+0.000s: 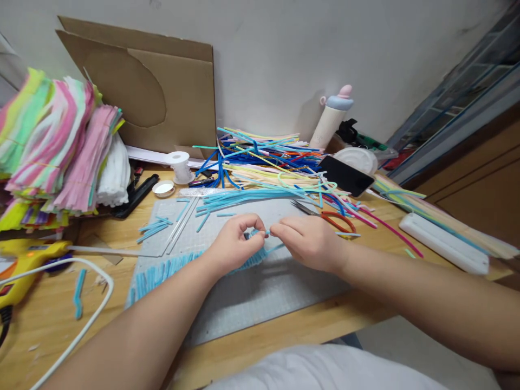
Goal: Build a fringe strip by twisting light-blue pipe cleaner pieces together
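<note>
My left hand (240, 242) is closed in a pinch on a light blue pipe cleaner (267, 233), whose bent part shows between thumb and forefinger. Close beside it, the fingertips of my right hand (309, 241) pinch the same blue piece. Both hands are above a grey cutting mat (244, 303). Under my left hand and forearm runs a row of short blue pipe cleaner pieces (170, 268), partly hidden. Behind the hands lies a bundle of long blue pipe cleaners (252, 199). Scissors with orange handles (339, 221) rest just past my right hand.
A yellow glue gun (28, 260) with a white cord lies at left, below bundled pipe cleaners (52, 141). Cardboard (182, 92) leans on the wall. Behind the mat are a white spool (180, 165), a phone (347, 176) and a bottle (331, 122). A white power strip (442, 244) is at right.
</note>
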Demonstrator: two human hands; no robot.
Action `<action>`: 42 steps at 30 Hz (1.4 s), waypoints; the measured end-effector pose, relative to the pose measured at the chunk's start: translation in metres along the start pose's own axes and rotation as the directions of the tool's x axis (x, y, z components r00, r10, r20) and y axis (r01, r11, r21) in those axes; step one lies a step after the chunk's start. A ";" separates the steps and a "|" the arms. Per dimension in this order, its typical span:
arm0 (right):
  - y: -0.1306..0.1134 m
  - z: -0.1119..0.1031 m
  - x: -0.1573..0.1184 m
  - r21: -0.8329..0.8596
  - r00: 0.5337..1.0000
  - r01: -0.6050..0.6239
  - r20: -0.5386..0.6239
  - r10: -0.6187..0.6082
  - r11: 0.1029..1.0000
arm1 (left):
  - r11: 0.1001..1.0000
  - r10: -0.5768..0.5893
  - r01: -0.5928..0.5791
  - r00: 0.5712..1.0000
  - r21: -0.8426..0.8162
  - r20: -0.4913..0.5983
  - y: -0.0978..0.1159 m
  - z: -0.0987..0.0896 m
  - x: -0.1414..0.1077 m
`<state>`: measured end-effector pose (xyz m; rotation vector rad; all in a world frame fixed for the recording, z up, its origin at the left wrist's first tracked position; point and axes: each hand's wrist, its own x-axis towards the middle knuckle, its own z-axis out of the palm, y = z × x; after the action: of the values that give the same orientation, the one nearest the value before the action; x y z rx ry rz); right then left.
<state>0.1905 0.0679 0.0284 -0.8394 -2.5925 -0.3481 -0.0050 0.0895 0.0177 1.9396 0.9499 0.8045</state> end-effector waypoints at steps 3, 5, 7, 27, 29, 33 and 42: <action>-0.009 -0.002 0.006 0.240 0.972 -0.237 0.062 0.228 0.942 | 0.992 0.057 -0.052 0.998 0.114 -0.040 0.001 0.001 0.000; -0.013 -0.004 0.011 0.404 0.901 -0.432 0.159 0.403 0.806 | 0.976 0.112 -0.098 0.992 0.195 -0.063 0.002 0.001 0.000; -0.014 -0.005 0.017 0.516 0.799 -0.595 0.297 0.523 0.616 | 0.956 0.166 -0.144 0.984 0.255 -0.067 0.004 0.001 -0.001; -0.024 0.040 0.005 0.635 0.510 -0.773 0.627 0.589 -0.007 | 0.854 0.050 -0.021 0.998 0.520 -0.041 -0.003 -0.003 -0.007; -0.024 0.042 0.004 0.648 0.537 -0.761 0.623 0.569 0.008 | 0.828 -0.021 -0.021 0.997 0.560 0.069 -0.002 0.000 -0.014; -0.024 0.039 -0.002 0.655 0.691 -0.695 0.496 0.526 0.296 | 0.746 -0.069 -0.052 0.986 0.664 0.154 -0.005 0.005 -0.027; -0.029 0.036 -0.007 0.629 0.808 -0.582 0.373 0.457 0.516 | 0.675 0.007 -0.132 0.985 0.726 0.173 -0.014 0.005 -0.037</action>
<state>0.1676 0.0541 -0.0100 -1.2811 -2.1143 0.9153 -0.0239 0.0619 -0.0033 2.7041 1.2283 0.2841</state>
